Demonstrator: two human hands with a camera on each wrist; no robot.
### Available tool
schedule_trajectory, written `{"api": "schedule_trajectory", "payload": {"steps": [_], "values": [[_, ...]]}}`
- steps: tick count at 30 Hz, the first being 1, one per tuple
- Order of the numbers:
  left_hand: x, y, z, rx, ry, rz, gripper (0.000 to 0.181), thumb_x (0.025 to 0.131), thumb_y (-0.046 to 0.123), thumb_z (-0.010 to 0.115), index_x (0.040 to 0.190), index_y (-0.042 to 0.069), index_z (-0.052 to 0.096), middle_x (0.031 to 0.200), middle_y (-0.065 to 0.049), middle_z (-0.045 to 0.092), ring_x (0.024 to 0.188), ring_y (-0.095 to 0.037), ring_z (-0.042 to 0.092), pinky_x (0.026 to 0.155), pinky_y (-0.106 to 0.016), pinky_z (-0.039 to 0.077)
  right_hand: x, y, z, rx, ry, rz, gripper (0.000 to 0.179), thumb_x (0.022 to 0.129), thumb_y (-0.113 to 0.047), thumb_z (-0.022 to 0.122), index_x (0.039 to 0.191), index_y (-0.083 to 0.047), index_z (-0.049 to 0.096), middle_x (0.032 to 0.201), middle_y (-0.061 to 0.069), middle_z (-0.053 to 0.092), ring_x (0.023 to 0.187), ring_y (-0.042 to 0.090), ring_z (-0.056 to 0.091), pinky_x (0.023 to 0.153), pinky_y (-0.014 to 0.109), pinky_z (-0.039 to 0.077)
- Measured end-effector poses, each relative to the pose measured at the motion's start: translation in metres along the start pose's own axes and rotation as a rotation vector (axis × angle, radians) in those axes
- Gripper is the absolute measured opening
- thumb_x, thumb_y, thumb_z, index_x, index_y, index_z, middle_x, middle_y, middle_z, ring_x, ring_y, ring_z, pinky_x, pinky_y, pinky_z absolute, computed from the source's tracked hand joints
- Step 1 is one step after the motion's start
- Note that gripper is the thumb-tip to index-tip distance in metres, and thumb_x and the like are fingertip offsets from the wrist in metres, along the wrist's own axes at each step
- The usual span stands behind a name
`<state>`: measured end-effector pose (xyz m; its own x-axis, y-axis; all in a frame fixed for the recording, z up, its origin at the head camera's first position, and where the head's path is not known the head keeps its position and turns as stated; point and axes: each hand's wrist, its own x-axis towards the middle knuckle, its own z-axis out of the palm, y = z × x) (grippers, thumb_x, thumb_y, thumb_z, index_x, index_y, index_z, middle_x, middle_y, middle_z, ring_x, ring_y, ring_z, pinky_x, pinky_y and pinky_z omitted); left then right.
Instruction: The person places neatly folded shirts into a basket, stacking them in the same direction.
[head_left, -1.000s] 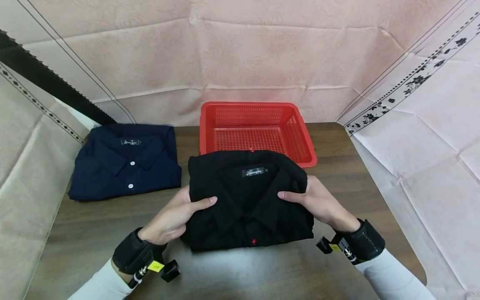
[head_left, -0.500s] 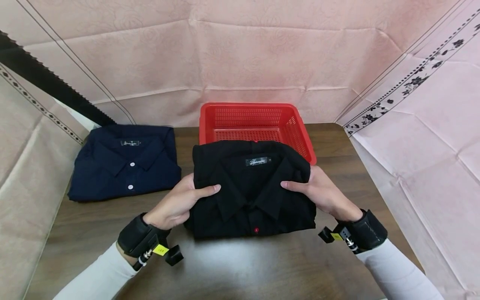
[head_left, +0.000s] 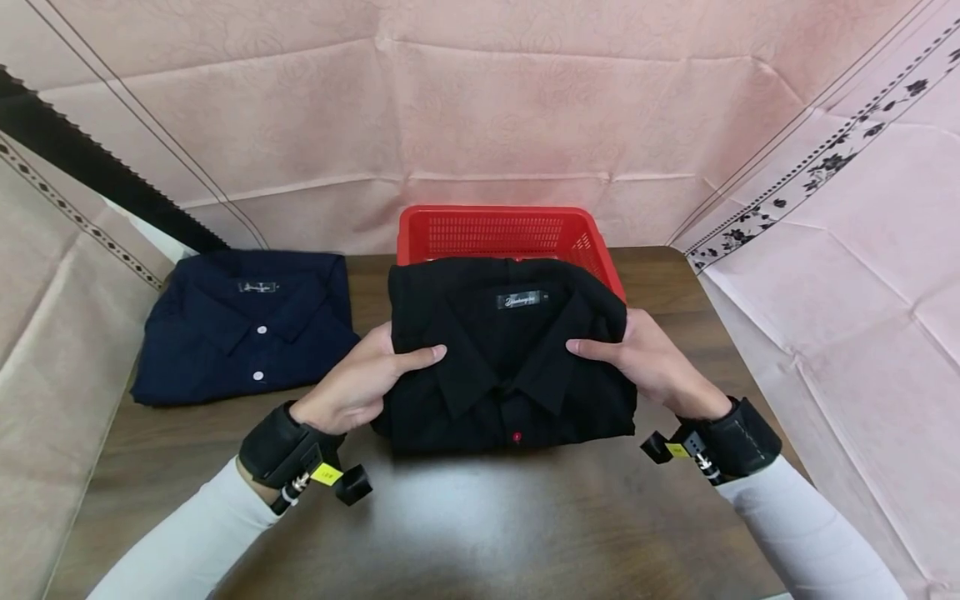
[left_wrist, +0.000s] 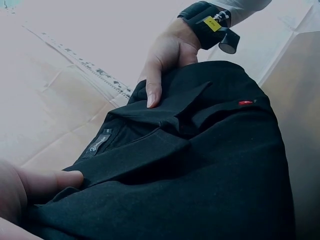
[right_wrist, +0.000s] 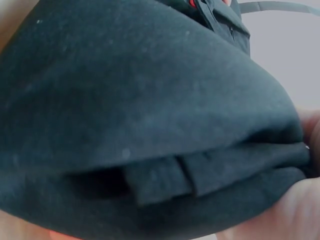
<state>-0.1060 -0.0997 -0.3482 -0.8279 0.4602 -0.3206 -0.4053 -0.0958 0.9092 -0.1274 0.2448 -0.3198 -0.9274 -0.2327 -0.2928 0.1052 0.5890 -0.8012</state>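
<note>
A folded black shirt [head_left: 480, 367] with a collar, a neck label and a red button is held up between both hands. My left hand [head_left: 360, 379] grips its left side, thumb on top and the other fingers hidden beneath. On the opposite side my right hand [head_left: 660, 362] holds it the same way, thumb lying near the collar. The shirt overlaps the front of a red plastic basket [head_left: 495, 214] in the head view. In the left wrist view the shirt [left_wrist: 225, 165] spans from one thumb to the other. Close up, the right wrist view shows folded layers at the shirt's edge [right_wrist: 160, 180].
A folded navy shirt [head_left: 247, 333] with white buttons lies on the wooden table [head_left: 465, 533], left of the basket. Pale patterned cloth [head_left: 480, 125] hangs behind and along both sides.
Both hands have carried the black shirt forward and slightly right, so it covers more of the red basket. The navy shirt and the basket stay in place.
</note>
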Motion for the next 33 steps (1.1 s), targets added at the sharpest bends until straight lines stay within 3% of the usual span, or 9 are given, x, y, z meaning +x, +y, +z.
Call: {"api": "schedule_trajectory", "payload": {"steps": [13,21,28,33], "values": [[0.012,0.02,-0.001,0.045,0.02,0.027,0.066,0.091,0.022,0.067,0.147,0.018,0.031,0.141,-0.004,0.052,0.123,-0.025,0.052,0.108,-0.043,0.039,0.01,-0.017,-0.014,-0.06,0.047,0.032,0.065,0.078,-0.051,0.074,0.118,-0.004,0.055,0.103,0.014,0.065,0.084,0.024,0.065,0.078,0.033,0.053],[0.021,0.03,0.0,0.017,0.021,0.039,0.064,0.091,0.022,0.067,0.146,0.019,0.035,0.141,-0.002,0.053,0.122,-0.023,0.054,0.105,-0.042,0.043,0.015,-0.026,-0.023,-0.11,0.082,0.019,0.069,0.078,-0.054,0.073,0.121,-0.003,0.054,0.11,0.014,0.058,0.094,0.028,0.057,0.085,0.037,0.046],[0.03,0.04,0.003,0.028,0.024,0.122,0.062,0.092,0.02,0.066,0.147,0.019,0.036,0.145,0.0,0.05,0.124,-0.02,0.053,0.106,-0.042,0.042,0.022,-0.035,-0.03,-0.104,0.14,0.006,0.068,0.076,-0.055,0.074,0.119,-0.005,0.058,0.109,0.01,0.058,0.088,0.023,0.06,0.078,0.03,0.051],[0.037,0.046,0.004,0.032,0.044,0.14,0.062,0.091,0.019,0.067,0.146,0.02,0.037,0.144,0.002,0.05,0.124,-0.02,0.054,0.104,-0.042,0.044,0.026,-0.042,-0.036,-0.102,0.163,-0.001,0.07,0.076,-0.054,0.075,0.122,-0.005,0.055,0.116,0.01,0.056,0.096,0.023,0.057,0.084,0.032,0.048]]}}
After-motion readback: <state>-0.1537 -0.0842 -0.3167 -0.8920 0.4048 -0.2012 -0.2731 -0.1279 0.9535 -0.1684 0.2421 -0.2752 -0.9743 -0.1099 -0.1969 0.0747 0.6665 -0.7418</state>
